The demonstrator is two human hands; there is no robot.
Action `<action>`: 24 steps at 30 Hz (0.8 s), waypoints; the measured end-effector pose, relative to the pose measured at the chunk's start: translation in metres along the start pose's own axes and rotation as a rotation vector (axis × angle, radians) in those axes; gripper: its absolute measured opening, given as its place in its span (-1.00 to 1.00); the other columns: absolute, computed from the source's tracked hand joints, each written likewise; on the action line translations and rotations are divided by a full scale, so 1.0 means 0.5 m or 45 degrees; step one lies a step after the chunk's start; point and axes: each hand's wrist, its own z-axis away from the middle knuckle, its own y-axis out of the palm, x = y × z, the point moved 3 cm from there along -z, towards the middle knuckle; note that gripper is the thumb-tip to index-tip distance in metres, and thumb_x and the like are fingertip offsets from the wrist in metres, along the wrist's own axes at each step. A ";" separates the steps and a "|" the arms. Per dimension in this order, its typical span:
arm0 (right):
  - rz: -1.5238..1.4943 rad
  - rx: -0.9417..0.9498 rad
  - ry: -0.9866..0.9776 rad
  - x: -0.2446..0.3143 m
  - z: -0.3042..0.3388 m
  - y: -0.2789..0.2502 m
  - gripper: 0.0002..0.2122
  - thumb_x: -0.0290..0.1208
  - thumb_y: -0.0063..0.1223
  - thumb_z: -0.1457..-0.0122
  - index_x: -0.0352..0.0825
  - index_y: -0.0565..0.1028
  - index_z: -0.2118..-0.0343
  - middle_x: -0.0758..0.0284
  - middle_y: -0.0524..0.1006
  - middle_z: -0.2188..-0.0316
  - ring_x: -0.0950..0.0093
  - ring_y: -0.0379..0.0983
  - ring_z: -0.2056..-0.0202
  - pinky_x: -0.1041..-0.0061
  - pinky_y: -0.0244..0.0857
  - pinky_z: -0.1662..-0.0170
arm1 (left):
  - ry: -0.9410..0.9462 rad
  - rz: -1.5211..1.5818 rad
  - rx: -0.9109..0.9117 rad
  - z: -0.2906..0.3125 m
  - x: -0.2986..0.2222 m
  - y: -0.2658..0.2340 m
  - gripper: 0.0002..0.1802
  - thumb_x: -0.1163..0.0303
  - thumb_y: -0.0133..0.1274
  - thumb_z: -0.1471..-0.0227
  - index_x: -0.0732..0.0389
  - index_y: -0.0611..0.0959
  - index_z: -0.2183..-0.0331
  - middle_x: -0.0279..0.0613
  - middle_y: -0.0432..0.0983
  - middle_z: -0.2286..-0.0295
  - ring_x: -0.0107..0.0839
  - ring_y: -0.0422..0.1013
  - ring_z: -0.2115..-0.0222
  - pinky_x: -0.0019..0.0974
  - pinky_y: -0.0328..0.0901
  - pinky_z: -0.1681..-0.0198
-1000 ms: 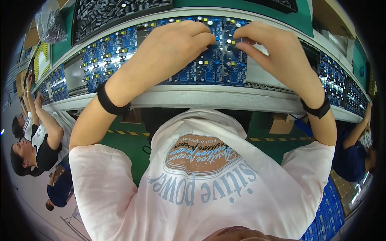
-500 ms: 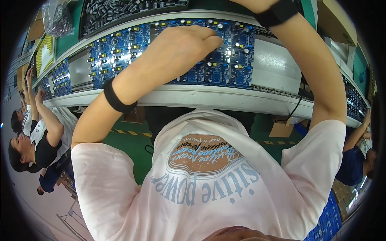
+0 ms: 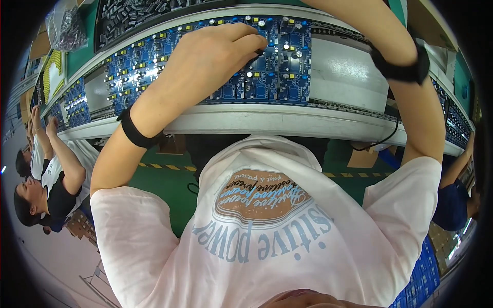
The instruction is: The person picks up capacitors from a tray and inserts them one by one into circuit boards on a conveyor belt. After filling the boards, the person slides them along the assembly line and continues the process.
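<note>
My left hand [image 3: 218, 54] is over a panel of blue circuit boards [image 3: 295, 84], palm down. Its thumb and fingertips are pinched on a small black capacitor [image 3: 259, 53], held just above the boards and partly hidden by the fingers. White, yellow and blue small parts stand in rows across the panel. My right hand [image 3: 359, 20] reaches past the conveyor toward the far side. Its fingers are cut off by the upper edge, so what they hold or touch does not show. A black band circles each wrist.
A black tray [image 3: 115, 43] of loose black capacitors lies beyond the conveyor, with a clear plastic bag [image 3: 65, 30] of parts to its left. The conveyor's pale front rail [image 3: 246, 119] runs before me. Co-workers [image 3: 56, 187] stand at the left and right.
The board panel has shifted slightly left. My left hand has moved left and a black capacitor now shows at its fingertips. My right arm has moved outward to the right, its wristband lower in view.
</note>
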 end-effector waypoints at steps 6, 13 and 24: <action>-0.758 0.143 0.762 -0.032 0.156 -0.045 -0.90 -0.51 0.14 -0.30 -0.45 0.54 0.25 0.40 0.59 0.47 0.71 0.50 0.44 0.69 0.39 0.36 | 0.034 -0.066 0.052 0.000 0.002 0.008 -0.67 0.47 0.16 0.02 0.13 0.68 0.14 -0.28 0.59 0.23 -0.20 0.56 0.25 -0.20 0.47 0.25; -0.864 0.244 0.820 -0.103 0.303 -0.045 -0.77 -0.37 0.05 -0.38 -0.30 0.58 -0.02 0.34 0.63 0.29 0.56 0.59 0.27 0.61 0.45 0.19 | 0.151 -0.113 0.139 -0.008 0.010 0.009 -0.67 0.48 0.10 0.00 0.12 0.67 0.12 -0.25 0.58 0.22 -0.19 0.56 0.22 -0.20 0.47 0.23; -0.753 0.222 0.804 -0.031 0.316 -0.033 -0.79 -0.60 -0.01 -0.36 -0.44 0.52 -0.01 0.30 0.64 0.23 0.56 0.61 0.19 0.59 0.48 0.11 | -0.130 -0.099 -0.147 -0.040 0.061 -0.064 -0.85 0.48 0.20 -0.11 0.26 0.71 0.23 -0.12 0.63 0.28 -0.19 0.58 0.32 -0.28 0.46 0.22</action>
